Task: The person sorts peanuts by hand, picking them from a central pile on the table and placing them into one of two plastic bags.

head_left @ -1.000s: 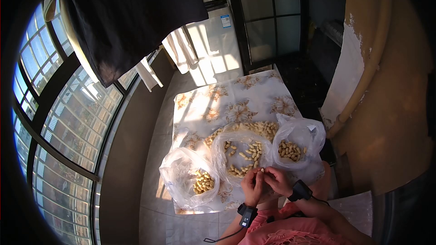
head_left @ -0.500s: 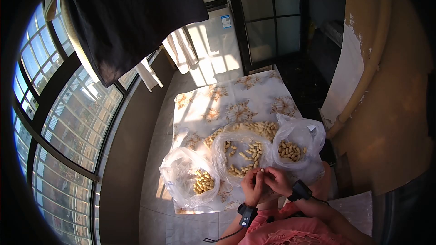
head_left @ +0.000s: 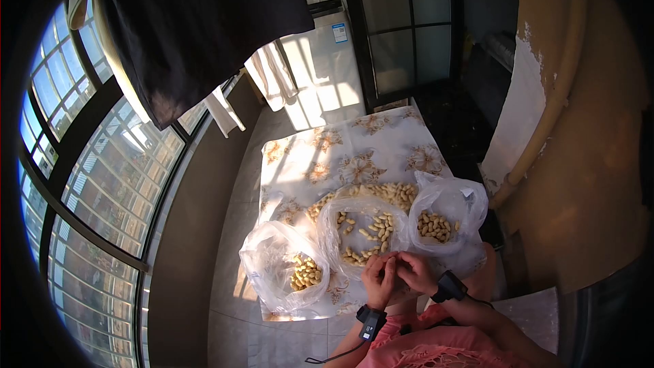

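My left hand (head_left: pixel 379 279) and my right hand (head_left: pixel 416 273) meet at the fingertips over the near rim of the middle clear plastic bag (head_left: pixel 328 237). Both are closed in a pinch, and whatever lies between the fingers is too small and hidden to make out. Unshelled peanuts (head_left: pixel 383 230) lie scattered inside this bag. To the left, another plastic bag (head_left: pixel 262 259) holds a small heap of peanuts (head_left: pixel 306 274). A third bag (head_left: pixel 470 197) on the right has peanuts (head_left: pixel 436 227) in it too. Loose peanuts (head_left: pixel 392 193) form a band behind the middle bag.
The bags stand on a table with a flowered cloth (head_left: pixel 354 140). Dark clothing (head_left: pixel 204 34) hangs at upper left, beside barred windows (head_left: pixel 116 184). A white appliance (head_left: pixel 320 61) and a dark framed door (head_left: pixel 412 27) are beyond the table. Each wrist wears a black band (head_left: pixel 371 322).
The fingers have shifted very slightly, and a pale speck between the fingertips earlier no longer shows. Bags and peanuts look the same.
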The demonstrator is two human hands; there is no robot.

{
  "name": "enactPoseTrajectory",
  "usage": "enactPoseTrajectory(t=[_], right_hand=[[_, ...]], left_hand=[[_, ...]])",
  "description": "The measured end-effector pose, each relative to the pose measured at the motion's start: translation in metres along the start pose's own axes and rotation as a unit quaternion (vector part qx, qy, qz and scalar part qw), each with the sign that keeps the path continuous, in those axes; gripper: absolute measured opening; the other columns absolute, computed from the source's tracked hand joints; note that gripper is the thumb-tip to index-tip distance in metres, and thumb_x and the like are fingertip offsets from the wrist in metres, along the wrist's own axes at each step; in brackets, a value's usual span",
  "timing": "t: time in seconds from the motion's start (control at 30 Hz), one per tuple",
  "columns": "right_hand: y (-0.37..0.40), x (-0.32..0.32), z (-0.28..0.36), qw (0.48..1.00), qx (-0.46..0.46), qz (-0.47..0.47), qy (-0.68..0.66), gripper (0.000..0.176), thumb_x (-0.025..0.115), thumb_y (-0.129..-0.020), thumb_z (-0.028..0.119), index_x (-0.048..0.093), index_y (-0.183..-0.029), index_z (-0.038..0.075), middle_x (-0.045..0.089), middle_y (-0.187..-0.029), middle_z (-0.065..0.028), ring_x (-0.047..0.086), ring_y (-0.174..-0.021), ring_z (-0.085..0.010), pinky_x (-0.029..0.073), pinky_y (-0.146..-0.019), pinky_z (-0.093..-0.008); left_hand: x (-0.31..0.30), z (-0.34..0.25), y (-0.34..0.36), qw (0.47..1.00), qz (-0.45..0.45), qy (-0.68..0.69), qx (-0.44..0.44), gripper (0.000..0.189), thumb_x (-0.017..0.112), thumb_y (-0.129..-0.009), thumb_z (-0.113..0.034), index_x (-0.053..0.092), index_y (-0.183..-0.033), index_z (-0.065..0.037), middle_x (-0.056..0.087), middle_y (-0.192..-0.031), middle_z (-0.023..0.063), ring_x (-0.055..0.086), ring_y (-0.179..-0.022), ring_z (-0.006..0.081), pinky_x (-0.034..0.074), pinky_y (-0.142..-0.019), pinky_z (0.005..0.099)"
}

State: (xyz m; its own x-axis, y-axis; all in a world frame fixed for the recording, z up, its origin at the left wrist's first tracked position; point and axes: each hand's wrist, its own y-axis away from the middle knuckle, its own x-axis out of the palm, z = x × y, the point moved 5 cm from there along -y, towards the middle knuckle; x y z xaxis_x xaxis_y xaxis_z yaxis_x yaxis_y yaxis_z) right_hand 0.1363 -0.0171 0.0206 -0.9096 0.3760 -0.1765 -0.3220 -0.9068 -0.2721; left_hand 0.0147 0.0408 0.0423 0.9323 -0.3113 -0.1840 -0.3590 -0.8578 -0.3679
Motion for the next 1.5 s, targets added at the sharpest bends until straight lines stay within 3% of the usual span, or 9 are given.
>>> enactPoseTrajectory(t=[0.07,0.27,0.67,0.8,0.87,0.97,1.3,1.5], right_hand=[[-0.001,0.001,0.003,1.000,-0.004,0.017,0.007,0.018,0.068,-0.088,0.015,0.062,-0.097,0.000,0.066,-0.084,-0.0133,0.064,-0.074,-0.0226,0.049,-0.068,-0.0343],[-0.002,0.001,0.008,1.000,-0.005,0.020,-0.003,0.019,0.070,-0.088,0.015,0.064,-0.100,0.001,0.068,-0.086,-0.0113,0.067,-0.077,-0.0212,0.051,-0.071,-0.0318],[-0.001,0.002,0.005,1.000,-0.009,0.005,-0.002,0.015,0.068,-0.091,0.013,0.064,-0.099,0.001,0.068,-0.086,-0.0112,0.067,-0.078,-0.0193,0.051,-0.070,-0.0318],[-0.002,0.001,0.009,1.000,0.004,0.011,-0.013,0.013,0.066,-0.091,0.011,0.062,-0.098,0.001,0.067,-0.084,-0.0111,0.064,-0.075,-0.0197,0.049,-0.069,-0.0319],[-0.002,0.000,0.009,1.000,0.004,0.013,0.000,0.013,0.066,-0.091,0.011,0.061,-0.097,0.000,0.065,-0.082,-0.0106,0.061,-0.072,-0.0189,0.048,-0.067,-0.0318],[-0.002,0.000,0.009,1.000,0.014,0.012,-0.012,0.013,0.066,-0.091,0.011,0.061,-0.097,0.000,0.064,-0.082,-0.0105,0.060,-0.072,-0.0185,0.048,-0.067,-0.0316],[-0.002,0.001,0.006,1.000,0.012,0.014,-0.015,0.014,0.065,-0.092,0.013,0.061,-0.097,0.000,0.063,-0.083,-0.0108,0.060,-0.073,-0.0189,0.048,-0.069,-0.0319],[0.000,0.002,0.001,0.997,0.037,0.015,-0.059,0.013,0.063,-0.094,0.012,0.061,-0.097,0.000,0.063,-0.082,-0.0059,0.058,-0.075,-0.0119,0.047,-0.067,-0.0279]], left_hand=[[0.001,0.006,0.002,0.999,-0.016,0.043,0.017,0.014,0.063,-0.096,-0.010,0.070,-0.099,0.001,0.068,-0.083,0.0064,0.061,-0.076,0.0122,0.049,-0.070,0.0264],[0.002,0.018,0.007,0.996,-0.024,0.082,-0.035,0.011,0.064,-0.096,-0.011,0.064,-0.098,0.001,0.064,-0.079,0.0008,0.057,-0.072,0.0058,0.047,-0.066,0.0218],[0.003,0.023,0.008,0.991,-0.023,0.111,-0.072,0.013,0.067,-0.095,-0.011,0.062,-0.100,0.000,0.063,-0.079,-0.0002,0.056,-0.071,0.0035,0.046,-0.064,0.0194],[0.004,0.023,0.007,0.992,-0.031,0.093,-0.076,0.015,0.069,-0.093,-0.015,0.068,-0.100,-0.002,0.063,-0.073,0.0038,0.056,-0.065,0.0096,0.047,-0.062,0.0258],[0.002,0.009,0.003,0.996,-0.048,0.068,-0.021,0.015,0.067,-0.094,-0.016,0.070,-0.101,-0.003,0.067,-0.079,0.0081,0.062,-0.070,0.0156,0.050,-0.066,0.0295],[0.002,0.010,0.002,0.998,-0.038,0.047,-0.014,0.014,0.065,-0.094,-0.015,0.071,-0.099,-0.002,0.069,-0.084,0.0114,0.066,-0.076,0.0215,0.051,-0.070,0.0328],[0.002,0.017,0.004,0.997,-0.034,0.059,-0.034,0.014,0.065,-0.094,-0.014,0.070,-0.097,-0.002,0.068,-0.084,0.0113,0.066,-0.076,0.0218,0.051,-0.070,0.0326],[0.002,0.011,0.003,0.997,-0.037,0.060,-0.031,0.014,0.065,-0.094,-0.014,0.070,-0.097,-0.002,0.069,-0.084,0.0110,0.065,-0.075,0.0212,0.051,-0.071,0.0323]])
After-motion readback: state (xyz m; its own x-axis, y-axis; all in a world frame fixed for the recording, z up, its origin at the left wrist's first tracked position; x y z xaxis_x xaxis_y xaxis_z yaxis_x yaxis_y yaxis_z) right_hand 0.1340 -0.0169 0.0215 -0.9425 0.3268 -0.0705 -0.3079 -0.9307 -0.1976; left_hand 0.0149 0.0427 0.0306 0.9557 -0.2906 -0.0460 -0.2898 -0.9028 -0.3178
